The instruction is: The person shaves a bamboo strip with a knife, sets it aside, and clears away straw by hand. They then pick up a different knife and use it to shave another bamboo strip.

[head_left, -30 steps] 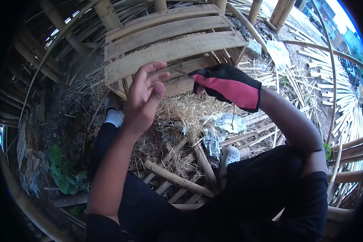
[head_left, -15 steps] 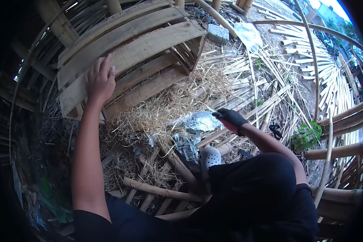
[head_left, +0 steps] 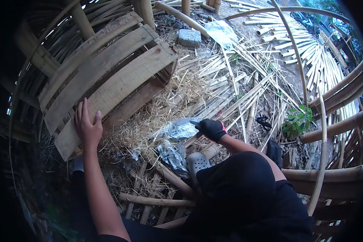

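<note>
My left hand [head_left: 88,127] is bare and lies on the lowest front slat of a wooden crate [head_left: 105,68], with its fingers stretched out and the thumb apart. Straw [head_left: 149,117] spills from under the crate's slatted side. My right hand [head_left: 212,130] wears a black and red glove and is closed. A short dark tip juts left from its fingers; what it belongs to is hidden. Just left of this glove lies a crumpled silvery plastic sheet [head_left: 177,130] among the straw.
My grey clog [head_left: 197,162] stands by a bamboo pole [head_left: 157,199]. A grey block [head_left: 189,38] and white plastic [head_left: 222,33] lie behind the crate. Split bamboo strips [head_left: 246,90] cover the ground to the right, near a green plant [head_left: 297,122] and a bamboo railing [head_left: 339,125].
The view has shifted, and the crate now sits lower left and more slanted, with my left hand still on its slat. My gloved right hand appears further left, over the plastic sheet's edge.
</note>
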Demonstrator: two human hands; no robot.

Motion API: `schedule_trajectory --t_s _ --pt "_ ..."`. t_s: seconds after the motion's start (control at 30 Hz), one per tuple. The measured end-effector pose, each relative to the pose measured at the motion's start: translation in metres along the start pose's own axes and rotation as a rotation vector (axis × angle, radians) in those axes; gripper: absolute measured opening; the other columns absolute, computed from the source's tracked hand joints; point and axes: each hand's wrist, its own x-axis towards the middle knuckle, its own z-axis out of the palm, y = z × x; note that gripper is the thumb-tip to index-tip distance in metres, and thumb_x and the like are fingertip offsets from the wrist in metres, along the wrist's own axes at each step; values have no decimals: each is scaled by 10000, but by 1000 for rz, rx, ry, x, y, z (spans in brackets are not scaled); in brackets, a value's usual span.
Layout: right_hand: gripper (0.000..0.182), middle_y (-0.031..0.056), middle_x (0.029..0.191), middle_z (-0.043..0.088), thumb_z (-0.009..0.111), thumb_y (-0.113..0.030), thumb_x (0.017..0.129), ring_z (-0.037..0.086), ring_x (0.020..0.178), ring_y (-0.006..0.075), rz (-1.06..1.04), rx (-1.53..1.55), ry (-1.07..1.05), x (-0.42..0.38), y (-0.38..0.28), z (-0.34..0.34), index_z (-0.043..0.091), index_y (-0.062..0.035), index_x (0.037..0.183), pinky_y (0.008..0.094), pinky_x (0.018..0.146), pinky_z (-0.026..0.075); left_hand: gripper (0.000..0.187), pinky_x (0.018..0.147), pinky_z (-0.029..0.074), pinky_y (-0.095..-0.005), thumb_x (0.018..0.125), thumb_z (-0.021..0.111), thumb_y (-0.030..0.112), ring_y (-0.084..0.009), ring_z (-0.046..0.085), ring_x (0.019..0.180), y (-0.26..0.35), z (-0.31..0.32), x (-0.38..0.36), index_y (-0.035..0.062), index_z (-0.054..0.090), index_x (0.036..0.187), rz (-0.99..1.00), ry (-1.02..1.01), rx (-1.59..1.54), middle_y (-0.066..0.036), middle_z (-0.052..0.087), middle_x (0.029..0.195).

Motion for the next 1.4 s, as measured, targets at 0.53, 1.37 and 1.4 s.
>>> schedule_trajectory --t_s 0.53,1.37,1.4 --pt "346 115 1083 672 543 -253 1022 668 960 175 -17 25 1638 -24 16 -285 620 12 1231 297 825 530 540 1071 397 -475 706 816 114 -277 578 1094 86 -36 -69 65 651 1218 -160 3 -39 -66 632 1094" --pt "241 107 722 627 712 -343 866 640 640 346 -954 447 1017 -75 -274 -300 671 -105 862 435 586 494 168 770 582 -459 911 557 121 -339 706 815 164 -65 -190 39 699 952 -369 -823 -833 -130 709 858" --pt "267 121 743 620 680 -353 890 636 676 365 -986 409 913 -86 -278 -291 656 -88 867 426 603 494 224 801 591 -467 966 512 154 -336 708 838 159 -80 -173 4 661 1041 -582 -888 -1295 -135 698 855"
